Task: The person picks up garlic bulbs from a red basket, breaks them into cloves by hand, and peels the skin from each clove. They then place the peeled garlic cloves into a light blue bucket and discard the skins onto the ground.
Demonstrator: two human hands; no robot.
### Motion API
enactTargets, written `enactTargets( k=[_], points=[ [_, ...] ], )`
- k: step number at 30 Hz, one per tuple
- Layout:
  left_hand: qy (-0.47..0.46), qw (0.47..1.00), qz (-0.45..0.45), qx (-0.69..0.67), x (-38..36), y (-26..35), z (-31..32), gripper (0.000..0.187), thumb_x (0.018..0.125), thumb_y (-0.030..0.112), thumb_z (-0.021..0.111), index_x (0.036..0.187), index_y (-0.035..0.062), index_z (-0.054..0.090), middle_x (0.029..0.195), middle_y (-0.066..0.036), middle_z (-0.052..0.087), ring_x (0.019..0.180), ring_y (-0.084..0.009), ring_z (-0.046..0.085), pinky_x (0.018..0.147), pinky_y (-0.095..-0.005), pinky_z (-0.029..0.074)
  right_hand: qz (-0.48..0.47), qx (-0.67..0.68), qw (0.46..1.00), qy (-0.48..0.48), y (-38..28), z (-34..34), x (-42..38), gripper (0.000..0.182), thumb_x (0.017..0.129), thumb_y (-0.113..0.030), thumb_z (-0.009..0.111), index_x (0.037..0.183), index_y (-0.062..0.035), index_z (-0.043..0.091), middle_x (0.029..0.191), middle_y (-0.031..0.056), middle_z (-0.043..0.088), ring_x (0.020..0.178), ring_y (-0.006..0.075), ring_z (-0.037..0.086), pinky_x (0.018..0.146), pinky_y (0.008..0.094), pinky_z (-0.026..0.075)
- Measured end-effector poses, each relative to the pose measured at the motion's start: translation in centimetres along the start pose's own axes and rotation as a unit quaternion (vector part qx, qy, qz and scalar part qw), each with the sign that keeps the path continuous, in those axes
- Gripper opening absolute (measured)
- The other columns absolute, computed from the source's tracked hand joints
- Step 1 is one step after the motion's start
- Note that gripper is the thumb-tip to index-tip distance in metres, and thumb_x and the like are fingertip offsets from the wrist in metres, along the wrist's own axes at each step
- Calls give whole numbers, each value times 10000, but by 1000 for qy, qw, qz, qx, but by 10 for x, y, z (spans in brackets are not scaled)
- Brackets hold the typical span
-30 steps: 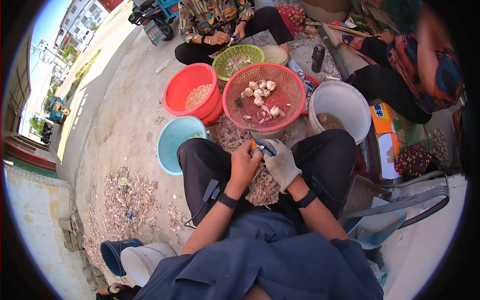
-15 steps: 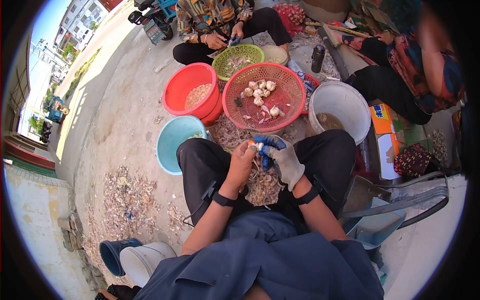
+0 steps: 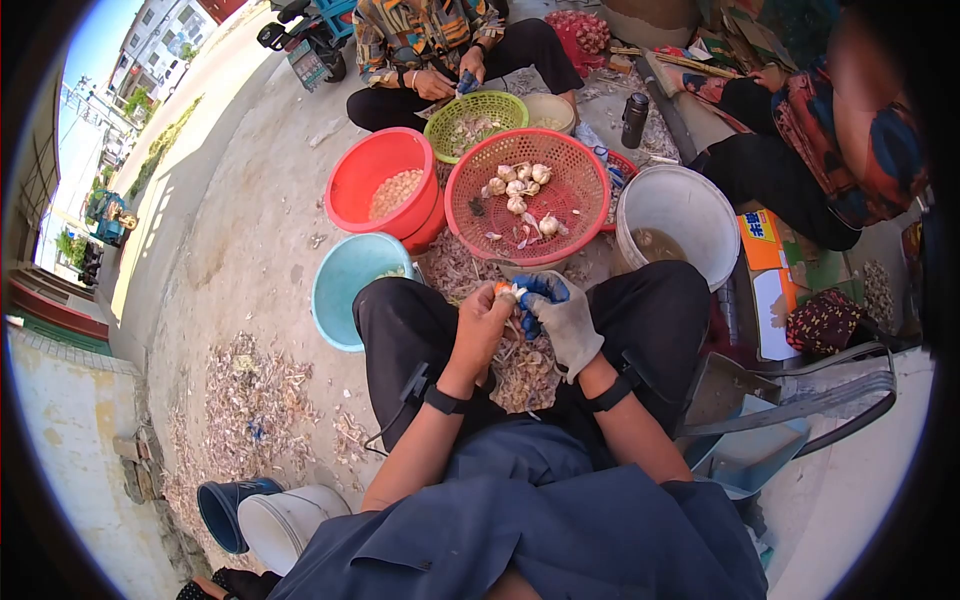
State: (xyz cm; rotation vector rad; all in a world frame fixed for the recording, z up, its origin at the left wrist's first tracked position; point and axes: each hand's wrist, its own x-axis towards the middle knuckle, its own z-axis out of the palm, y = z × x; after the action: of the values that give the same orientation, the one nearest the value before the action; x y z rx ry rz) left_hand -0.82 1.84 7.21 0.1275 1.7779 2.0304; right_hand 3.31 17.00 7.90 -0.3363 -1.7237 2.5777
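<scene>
Over my lap, my left hand [image 3: 482, 328], bare, is closed with its fingertips pinched at a small whitish piece of garlic [image 3: 518, 292]. A bit of orange shows at these fingertips; what it is I cannot make out. My right hand [image 3: 563, 325] wears a grey glove with blue fingers, bent closed around the same garlic from the other side. Beneath the hands lies a heap of garlic skins [image 3: 525, 375] between my legs. Just beyond, a red perforated basket [image 3: 468, 215] holds several whole garlic bulbs [image 3: 517, 183] and loose bits.
To the left stand a light-blue basin [image 3: 330, 290] and a red basin [image 3: 345, 185] of peeled cloves. A white bucket [image 3: 690, 185] with murky liquid is at the right. Another person works behind a green basket [image 3: 435, 125]; a second sits right. Skins [image 3: 250, 400] litter the ground.
My hands stay together at the garlic, with only a slight shift of the fingers. The person opposite has moved their hands a little; the person at the right has shifted slightly.
</scene>
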Motion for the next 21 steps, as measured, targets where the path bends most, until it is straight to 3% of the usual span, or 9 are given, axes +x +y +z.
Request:
enactTargets(
  k=[6, 15, 18, 20, 21],
  points=[
    [28, 999, 25, 26, 3, -8, 1, 172, 1000, 179, 573, 977, 23, 641, 782, -20, 651, 589, -81, 612, 510, -219, 530, -1, -18, 1000, 24, 8, 2, 0, 168, 955, -51, 683, 1119, -16, 685, 839, 11, 692, 626, 56, 613, 539, 231, 504],
    [53, 992, 27, 116, 1, -8, -1, 162, 985, 151, 545, 935, 28, 638, 766, -20, 648, 620, -76, 605, 534, -234, 499, -43, -34, 998, 32, 13, 3, -1, 171, 954, -36, 673, 1118, 11, 692, 887, 43, 711, 638, 81, 622, 565, 246, 516],
    [38, 996, 35, 69, -1, -2, -1, 150, 980, 140, 553, 913, 30, 632, 767, -29, 648, 620, -93, 600, 576, -250, 500, -6, 15, 1000, 1, 8, -4, 2, 192, 942, -34, 685, 1129, 8, 678, 877, 40, 703, 663, 73, 627, 585, 249, 525],
    [7, 999, 11, -42, -3, -1, -2, 137, 977, 132, 563, 918, 30, 632, 771, -38, 646, 623, -114, 599, 613, -262, 512, 98, 113, 988, -40, -2, -6, 2, 215, 938, -36, 685, 1147, 13, 680, 882, 48, 706, 673, 87, 641, 595, 255, 533],
    [7, 999, 11, -43, -3, 0, -2, 137, 977, 132, 563, 918, 30, 632, 771, -38, 646, 623, -114, 599, 613, -262, 512, 98, 113, 988, -40, -5, -4, 1, 215, 938, -36, 685, 1147, 13, 680, 882, 48, 706, 673, 87, 641, 595, 255, 533]
  ],
)
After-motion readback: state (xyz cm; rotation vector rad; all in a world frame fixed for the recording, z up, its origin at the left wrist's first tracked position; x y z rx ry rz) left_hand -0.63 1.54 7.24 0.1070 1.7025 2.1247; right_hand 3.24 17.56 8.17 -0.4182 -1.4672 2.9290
